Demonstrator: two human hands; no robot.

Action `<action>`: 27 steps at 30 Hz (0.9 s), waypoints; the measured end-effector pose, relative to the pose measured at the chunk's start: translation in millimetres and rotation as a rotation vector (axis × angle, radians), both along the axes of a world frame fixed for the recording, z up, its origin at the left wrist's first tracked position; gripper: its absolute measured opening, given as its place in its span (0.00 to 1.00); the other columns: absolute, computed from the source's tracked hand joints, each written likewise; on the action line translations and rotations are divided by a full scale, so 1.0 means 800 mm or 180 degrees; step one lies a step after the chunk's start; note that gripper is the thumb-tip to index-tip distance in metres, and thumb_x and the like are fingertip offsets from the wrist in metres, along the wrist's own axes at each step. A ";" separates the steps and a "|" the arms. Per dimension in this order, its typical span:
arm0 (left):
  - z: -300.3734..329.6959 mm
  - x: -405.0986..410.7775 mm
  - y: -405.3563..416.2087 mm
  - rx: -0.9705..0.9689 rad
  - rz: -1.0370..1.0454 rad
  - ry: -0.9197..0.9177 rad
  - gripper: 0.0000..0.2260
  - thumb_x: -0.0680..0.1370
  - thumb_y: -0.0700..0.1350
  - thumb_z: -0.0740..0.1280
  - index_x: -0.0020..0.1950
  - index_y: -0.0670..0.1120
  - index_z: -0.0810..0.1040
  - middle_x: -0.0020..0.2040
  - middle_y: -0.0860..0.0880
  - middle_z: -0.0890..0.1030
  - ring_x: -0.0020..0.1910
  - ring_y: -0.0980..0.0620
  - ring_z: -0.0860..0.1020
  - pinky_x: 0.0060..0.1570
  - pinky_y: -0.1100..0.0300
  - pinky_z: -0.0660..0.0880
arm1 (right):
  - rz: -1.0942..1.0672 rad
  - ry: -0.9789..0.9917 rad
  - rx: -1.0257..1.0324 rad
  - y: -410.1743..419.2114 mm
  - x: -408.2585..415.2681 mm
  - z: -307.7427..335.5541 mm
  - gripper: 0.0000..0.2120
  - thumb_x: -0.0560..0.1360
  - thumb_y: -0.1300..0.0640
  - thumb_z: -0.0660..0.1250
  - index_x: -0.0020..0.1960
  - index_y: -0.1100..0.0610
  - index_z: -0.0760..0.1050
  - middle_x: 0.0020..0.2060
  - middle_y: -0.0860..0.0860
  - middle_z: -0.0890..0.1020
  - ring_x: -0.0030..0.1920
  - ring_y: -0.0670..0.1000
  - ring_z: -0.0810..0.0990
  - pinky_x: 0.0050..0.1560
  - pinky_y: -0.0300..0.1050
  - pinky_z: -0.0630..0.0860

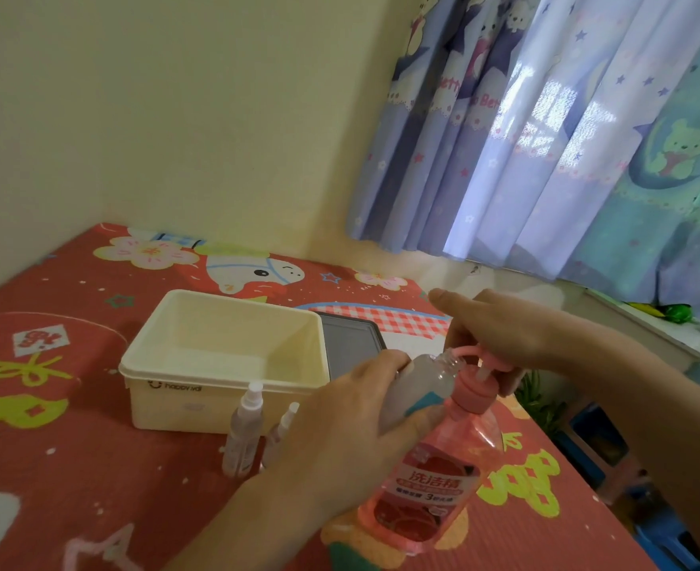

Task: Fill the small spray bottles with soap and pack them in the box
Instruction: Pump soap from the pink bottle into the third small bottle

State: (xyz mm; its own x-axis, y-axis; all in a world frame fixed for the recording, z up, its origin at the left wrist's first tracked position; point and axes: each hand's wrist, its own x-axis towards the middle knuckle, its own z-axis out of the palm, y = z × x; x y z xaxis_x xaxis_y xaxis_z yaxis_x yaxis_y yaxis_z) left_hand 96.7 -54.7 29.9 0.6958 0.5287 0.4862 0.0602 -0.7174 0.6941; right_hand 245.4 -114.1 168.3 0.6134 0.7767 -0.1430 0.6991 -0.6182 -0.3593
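Observation:
My left hand (340, 418) grips a small frosted spray bottle (418, 387) with its cap off, tilted so its open neck sits under the spout of the pink soap pump bottle (430, 488). My right hand (500, 329) rests flat on the pink pump head (490, 360). Two capped small spray bottles stand upright on the mat: one (244, 430) in full view, the other (282, 430) partly hidden behind my left hand. The cream plastic box (224, 389) stands open behind them, with nothing visible inside.
A grey lid or tablet (350, 344) lies just right of the box. The red patterned mat (72, 467) covers the table, whose right edge drops off beside the soap bottle. A curtain (546, 138) hangs at the back right.

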 end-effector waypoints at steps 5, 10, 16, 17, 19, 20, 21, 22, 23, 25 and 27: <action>-0.004 0.001 0.006 -0.0200 -0.0124 -0.0079 0.17 0.75 0.71 0.59 0.55 0.61 0.67 0.46 0.59 0.76 0.45 0.60 0.76 0.39 0.62 0.73 | 0.0094 0.0023 0.0162 -0.011 -0.001 0.007 0.38 0.78 0.32 0.47 0.42 0.60 0.83 0.35 0.60 0.85 0.34 0.64 0.85 0.36 0.50 0.83; -0.007 -0.001 0.014 -0.0655 -0.0350 -0.0171 0.16 0.75 0.67 0.63 0.58 0.60 0.70 0.50 0.59 0.79 0.48 0.60 0.78 0.48 0.53 0.78 | 0.0524 0.0556 0.0347 -0.047 0.000 0.021 0.27 0.73 0.31 0.62 0.48 0.54 0.84 0.43 0.51 0.86 0.41 0.59 0.86 0.40 0.55 0.84; -0.004 -0.006 0.022 -0.0924 -0.0311 -0.0439 0.19 0.72 0.69 0.63 0.57 0.61 0.71 0.50 0.62 0.79 0.48 0.62 0.79 0.48 0.53 0.80 | 0.1131 -0.0237 -0.0182 -0.057 0.006 0.003 0.20 0.67 0.47 0.79 0.55 0.42 0.75 0.43 0.45 0.85 0.39 0.47 0.85 0.41 0.43 0.82; -0.003 -0.007 0.023 -0.0922 -0.0263 -0.0506 0.18 0.72 0.68 0.64 0.57 0.61 0.72 0.50 0.61 0.80 0.48 0.61 0.80 0.49 0.53 0.80 | 0.1136 -0.0441 -0.0146 -0.055 0.008 -0.001 0.19 0.67 0.46 0.78 0.54 0.41 0.75 0.43 0.44 0.84 0.39 0.45 0.84 0.43 0.43 0.82; -0.002 -0.009 0.026 -0.0932 -0.0188 -0.0674 0.15 0.74 0.66 0.66 0.55 0.61 0.72 0.50 0.60 0.81 0.47 0.60 0.81 0.49 0.51 0.80 | 0.1100 -0.0763 -0.0054 -0.052 0.013 -0.007 0.18 0.66 0.45 0.77 0.53 0.40 0.74 0.43 0.42 0.83 0.41 0.43 0.82 0.45 0.42 0.80; -0.001 -0.010 0.028 -0.0935 -0.0140 -0.0738 0.14 0.74 0.65 0.66 0.55 0.61 0.72 0.50 0.60 0.81 0.46 0.60 0.81 0.48 0.51 0.80 | 0.1074 -0.0857 -0.0050 -0.050 0.015 -0.008 0.19 0.66 0.45 0.77 0.53 0.39 0.73 0.44 0.41 0.82 0.42 0.42 0.81 0.46 0.43 0.80; 0.000 -0.012 0.029 -0.0937 -0.0093 -0.0776 0.13 0.75 0.64 0.67 0.55 0.61 0.72 0.50 0.60 0.81 0.46 0.60 0.81 0.48 0.52 0.80 | 0.1049 -0.0899 -0.0067 -0.049 0.018 -0.008 0.19 0.66 0.44 0.77 0.53 0.39 0.73 0.44 0.40 0.81 0.43 0.42 0.81 0.47 0.43 0.79; 0.002 -0.013 0.031 -0.0935 -0.0048 -0.0793 0.13 0.75 0.64 0.67 0.56 0.61 0.72 0.50 0.60 0.81 0.46 0.60 0.81 0.47 0.53 0.80 | 0.1027 -0.0912 -0.0090 -0.048 0.022 -0.009 0.20 0.66 0.45 0.77 0.54 0.39 0.72 0.44 0.40 0.81 0.44 0.42 0.80 0.47 0.43 0.79; 0.003 -0.015 0.032 -0.0936 -0.0011 -0.0810 0.15 0.74 0.65 0.66 0.57 0.61 0.72 0.50 0.60 0.81 0.47 0.61 0.81 0.46 0.56 0.80 | 0.1008 -0.0920 -0.0105 -0.046 0.026 -0.009 0.20 0.66 0.45 0.77 0.54 0.39 0.72 0.44 0.40 0.81 0.44 0.42 0.80 0.46 0.42 0.79; 0.005 -0.017 0.034 -0.0928 0.0032 -0.0847 0.17 0.73 0.65 0.65 0.58 0.62 0.72 0.50 0.62 0.80 0.47 0.61 0.80 0.46 0.59 0.79 | 0.0943 -0.0919 -0.0115 -0.041 0.032 -0.009 0.21 0.67 0.47 0.77 0.54 0.40 0.71 0.44 0.40 0.81 0.43 0.43 0.80 0.45 0.41 0.78; 0.005 -0.017 0.035 -0.0906 0.0064 -0.0838 0.14 0.74 0.64 0.66 0.57 0.62 0.72 0.50 0.63 0.80 0.47 0.62 0.80 0.46 0.61 0.78 | 0.0834 -0.0878 -0.0104 -0.035 0.041 -0.008 0.21 0.67 0.49 0.77 0.55 0.42 0.72 0.43 0.42 0.82 0.43 0.44 0.82 0.46 0.45 0.80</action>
State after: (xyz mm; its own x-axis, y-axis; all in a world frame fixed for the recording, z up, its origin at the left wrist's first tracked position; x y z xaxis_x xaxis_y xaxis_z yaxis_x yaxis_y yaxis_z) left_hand 83.3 -26.8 34.1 0.5549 0.6805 0.4785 -0.1345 -0.4943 0.8589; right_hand 278.1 -142.2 162.2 0.4134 0.9101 -0.0276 0.9027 -0.4136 -0.1186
